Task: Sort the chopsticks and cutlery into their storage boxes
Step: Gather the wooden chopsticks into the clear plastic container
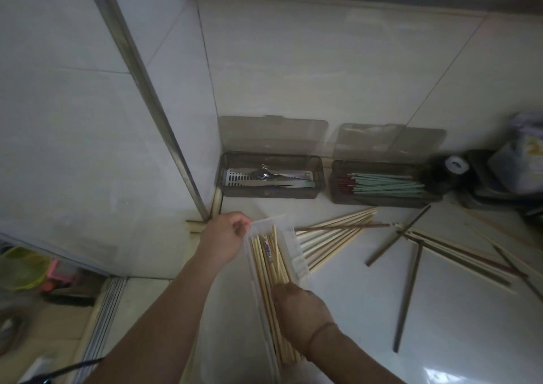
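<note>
My left hand (224, 237) pinches the far left rim of a clear plastic box (296, 248) that lies lengthwise toward me. My right hand (299, 313) grips a bundle of pale bamboo chopsticks (271, 263) lying in that box. Two dark lidded boxes stand open against the wall: the left dark box (270, 191) holds metal cutlery (264, 175), the right dark box (385, 200) holds green and dark red chopsticks (388, 185). Loose bamboo chopsticks (335, 237) fan out beside the clear box. Dark brown chopsticks (408, 292) and more pale ones (458, 251) lie scattered on the right.
The white counter (458, 325) meets a tiled wall (323, 60) behind the boxes. A black appliance with a white roll (455, 165) and bags (523, 160) crowd the far right. A metal post (152, 96) runs down at left; a green basket (20, 269) sits on the floor below.
</note>
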Tool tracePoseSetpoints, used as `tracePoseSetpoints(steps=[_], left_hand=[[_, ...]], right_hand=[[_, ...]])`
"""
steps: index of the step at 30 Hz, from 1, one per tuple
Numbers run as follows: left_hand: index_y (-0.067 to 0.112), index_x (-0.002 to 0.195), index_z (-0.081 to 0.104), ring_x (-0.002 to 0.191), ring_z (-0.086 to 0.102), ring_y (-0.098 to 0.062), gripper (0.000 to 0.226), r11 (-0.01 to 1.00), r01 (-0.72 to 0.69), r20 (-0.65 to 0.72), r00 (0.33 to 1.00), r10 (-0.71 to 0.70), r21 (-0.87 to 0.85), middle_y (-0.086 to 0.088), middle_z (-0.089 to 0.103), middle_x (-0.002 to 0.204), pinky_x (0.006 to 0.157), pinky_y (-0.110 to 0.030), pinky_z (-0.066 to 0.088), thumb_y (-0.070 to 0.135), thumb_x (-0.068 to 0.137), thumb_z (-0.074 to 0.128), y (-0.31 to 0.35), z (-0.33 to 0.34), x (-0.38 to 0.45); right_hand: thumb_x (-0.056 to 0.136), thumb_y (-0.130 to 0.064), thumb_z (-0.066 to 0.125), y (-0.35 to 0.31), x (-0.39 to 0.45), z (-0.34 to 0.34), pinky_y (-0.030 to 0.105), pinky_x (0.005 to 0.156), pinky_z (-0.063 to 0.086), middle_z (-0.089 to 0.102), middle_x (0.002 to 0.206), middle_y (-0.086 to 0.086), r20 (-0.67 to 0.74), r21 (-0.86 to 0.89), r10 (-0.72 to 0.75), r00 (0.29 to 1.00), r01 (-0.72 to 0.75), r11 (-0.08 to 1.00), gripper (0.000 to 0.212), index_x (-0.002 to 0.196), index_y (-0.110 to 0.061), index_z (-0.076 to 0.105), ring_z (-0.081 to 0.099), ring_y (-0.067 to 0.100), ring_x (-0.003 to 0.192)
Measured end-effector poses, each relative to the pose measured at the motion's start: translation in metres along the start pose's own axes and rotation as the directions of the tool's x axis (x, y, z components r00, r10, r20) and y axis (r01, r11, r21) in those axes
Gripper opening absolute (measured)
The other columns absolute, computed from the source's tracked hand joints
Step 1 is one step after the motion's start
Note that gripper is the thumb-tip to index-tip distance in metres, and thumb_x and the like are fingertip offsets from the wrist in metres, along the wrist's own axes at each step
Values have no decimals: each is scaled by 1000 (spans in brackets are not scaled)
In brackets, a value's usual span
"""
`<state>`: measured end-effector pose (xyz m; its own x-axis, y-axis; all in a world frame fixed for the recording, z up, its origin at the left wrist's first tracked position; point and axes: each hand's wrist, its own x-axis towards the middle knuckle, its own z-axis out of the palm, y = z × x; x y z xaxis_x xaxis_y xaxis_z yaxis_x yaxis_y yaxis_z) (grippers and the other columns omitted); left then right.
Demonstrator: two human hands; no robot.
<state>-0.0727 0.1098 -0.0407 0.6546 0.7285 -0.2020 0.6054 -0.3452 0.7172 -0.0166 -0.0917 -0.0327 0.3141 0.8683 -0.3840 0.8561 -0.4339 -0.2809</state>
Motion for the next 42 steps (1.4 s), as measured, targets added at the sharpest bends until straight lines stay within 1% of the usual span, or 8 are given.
tracePoseSetpoints(steps=[6,10,13,18,29,33,39,42], left_hand=[[29,92,71,90,65,-10,12,1000,2,-8,1000,-2,2,9,71,93,87,-36,53,21,92,62,1,1,-1],[32,92,70,91,64,-10,13,1000,10,2,1000,-10,19,10,71,95,87,-35,53,22,93,61,0,1,0],[29,94,71,92,64,-11,12,1000,0,-5,1000,0,18,9,71,96,88,-38,53,21,93,61,-1,1,0],[31,92,68,90,62,-11,12,997,20,-4,1000,-19,74,9,69,94,86,-36,52,22,94,60,2,2,-2],[29,99,72,95,61,-10,15,995,81,-14,997,-81,66,9,69,101,89,-28,47,22,94,59,6,2,-3],[31,97,72,93,62,-9,15,992,87,-26,996,-85,87,11,69,98,89,-29,49,23,93,60,4,3,-2],[36,93,70,90,63,-9,16,991,109,-22,994,-107,82,14,67,91,87,-29,51,24,93,60,7,3,-2],[35,96,70,93,63,-9,16,989,122,-14,992,-121,79,11,70,97,90,-32,51,24,94,59,7,3,-2]], right_hand=[[91,-18,46,-2,4,-1,40,82,49,55,121,10,145,-44,-90,985,98,994,29,118,-11,53,58,33,105],[88,-33,40,15,-4,-23,27,70,52,65,95,-4,-274,155,-112,955,158,975,26,103,-27,60,63,17,81],[88,-28,53,51,9,-45,18,60,43,66,80,-9,-478,277,143,867,-6,961,18,103,-33,63,58,9,65],[89,-14,55,138,46,-59,33,89,48,52,127,0,-314,199,433,845,-387,900,33,118,-28,61,55,24,112],[91,-19,51,194,69,-59,33,71,49,60,116,0,-373,-140,192,908,-260,955,28,117,-27,61,61,25,99],[88,-11,48,169,99,-72,31,66,47,59,113,-1,-252,-301,98,963,-175,937,38,120,-30,55,65,28,89],[85,-19,55,168,115,-53,29,58,46,63,107,2,-382,-126,-49,923,0,992,21,102,-22,67,66,31,72],[87,-35,45,182,106,-39,31,52,52,63,95,0,-412,-202,-200,889,125,971,28,89,-21,70,63,26,69]])
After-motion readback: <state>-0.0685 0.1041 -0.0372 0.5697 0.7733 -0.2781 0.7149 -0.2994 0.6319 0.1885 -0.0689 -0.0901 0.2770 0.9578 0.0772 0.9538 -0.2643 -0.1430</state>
